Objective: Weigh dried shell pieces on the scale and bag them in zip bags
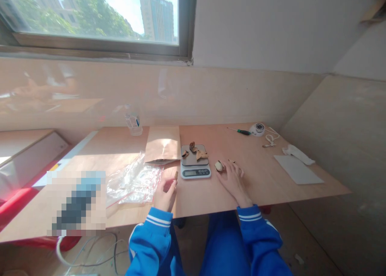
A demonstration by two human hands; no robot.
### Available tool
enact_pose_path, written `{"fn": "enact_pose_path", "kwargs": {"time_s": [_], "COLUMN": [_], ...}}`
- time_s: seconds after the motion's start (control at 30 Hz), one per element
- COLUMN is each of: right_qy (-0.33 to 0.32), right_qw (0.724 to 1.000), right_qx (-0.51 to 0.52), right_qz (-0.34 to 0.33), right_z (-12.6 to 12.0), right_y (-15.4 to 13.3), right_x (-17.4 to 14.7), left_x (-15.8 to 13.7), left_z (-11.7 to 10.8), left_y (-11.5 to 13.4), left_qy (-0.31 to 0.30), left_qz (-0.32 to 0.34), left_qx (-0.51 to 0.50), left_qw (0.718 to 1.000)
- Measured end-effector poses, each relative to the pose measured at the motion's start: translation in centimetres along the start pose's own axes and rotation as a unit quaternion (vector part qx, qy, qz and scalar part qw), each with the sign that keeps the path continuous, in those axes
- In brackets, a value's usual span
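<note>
On the kitchen scale (pixel 196 173) lie several dry, curled brown pieces (pixel 200 155), like bits of husk or peel. My left hand (pixel 165 192) is left of the scale's front, its thumb and fingers pinching a small brown piece (pixel 176 175). Right of the scale, my right hand (pixel 233 181) rests low over the table, thumb and fingers around a pale rounded lump (pixel 219 166) with a dark brown edge. A small brown bit (pixel 231 161) shows by the fingertips of that hand. The scale's display is too small to read.
Left of the scale are a kraft paper pouch (pixel 163 144), clear plastic bags (pixel 132 183) and a plastic bottle (pixel 133 123). At the back right lie a screwdriver (pixel 243 132), a white camera (pixel 257 129) with its cable, and a white sheet (pixel 298 170). A blurred-out object (pixel 78 199) sits at left.
</note>
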State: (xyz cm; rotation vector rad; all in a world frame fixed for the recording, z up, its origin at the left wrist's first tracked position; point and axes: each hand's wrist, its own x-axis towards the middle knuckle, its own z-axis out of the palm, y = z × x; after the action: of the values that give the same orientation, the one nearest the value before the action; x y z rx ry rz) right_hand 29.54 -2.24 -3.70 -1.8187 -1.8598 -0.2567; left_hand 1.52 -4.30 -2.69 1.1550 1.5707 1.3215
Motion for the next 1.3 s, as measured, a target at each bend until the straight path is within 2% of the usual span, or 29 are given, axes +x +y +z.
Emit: {"fn": "enact_pose_path", "kwargs": {"time_s": [0.13, 0.23, 0.3, 0.37, 0.43, 0.53, 0.63, 0.73, 0.87, 0.93, 1.03, 1.13, 1.3], "right_qy": [0.003, 0.028, 0.065, 0.084, 0.060, 0.010, -0.005, 0.027, 0.084, 0.072, 0.016, -0.003, 0.011], "right_qw": [1.000, 0.998, 0.996, 0.992, 0.991, 0.991, 0.992, 0.993, 0.995, 0.997, 0.999, 0.999, 0.999], "right_qx": [0.027, 0.050, 0.068, 0.091, 0.109, 0.096, 0.068, 0.078, 0.056, 0.004, -0.037, -0.034, -0.036], "right_qz": [0.000, 0.005, 0.012, -0.009, -0.057, -0.097, -0.106, -0.089, -0.001, 0.039, 0.036, 0.024, 0.039], "right_z": [-0.1, -1.3, -2.5, -3.4, -3.3, -1.8, -0.4, -0.5, -0.9, -0.4, 0.9, 1.7, 1.5], "right_y": [-0.3, -1.2, -2.7, -5.0, -7.5, -10.7, -11.9, -10.6, -5.1, -1.8, 1.9, 3.1, 2.7], "right_x": [0.1, 1.1, 2.4, 3.8, 5.1, 6.2, 6.1, 5.1, 3.3, 2.2, 0.9, 0.4, 0.4], "left_x": [0.0, 0.0, 0.0, 0.0, 0.1, 0.3, 0.3, 0.2, 0.2, 0.3, 0.3, 0.2, -0.2], "left_z": [0.0, 0.0, 0.1, 0.1, 0.0, -0.2, -0.2, -0.2, -0.2, -0.2, -0.2, -0.1, 0.1], "left_y": [-0.4, -0.7, -0.8, -0.9, -0.9, -1.1, -1.3, -1.5, -1.9, -2.0, -1.8, -1.4, -0.9], "left_qy": [-0.024, -0.028, -0.028, -0.025, -0.024, -0.032, -0.037, -0.032, -0.035, -0.041, -0.041, -0.025, -0.017], "left_qz": [0.002, 0.014, 0.018, 0.023, 0.027, 0.035, 0.042, 0.043, 0.045, 0.044, 0.044, 0.052, 0.051], "left_qx": [0.000, 0.011, 0.011, 0.010, 0.012, 0.023, 0.026, 0.030, 0.035, 0.038, 0.047, 0.058, 0.051], "left_qw": [1.000, 0.999, 0.999, 0.999, 0.999, 0.999, 0.998, 0.998, 0.998, 0.997, 0.997, 0.997, 0.997]}}
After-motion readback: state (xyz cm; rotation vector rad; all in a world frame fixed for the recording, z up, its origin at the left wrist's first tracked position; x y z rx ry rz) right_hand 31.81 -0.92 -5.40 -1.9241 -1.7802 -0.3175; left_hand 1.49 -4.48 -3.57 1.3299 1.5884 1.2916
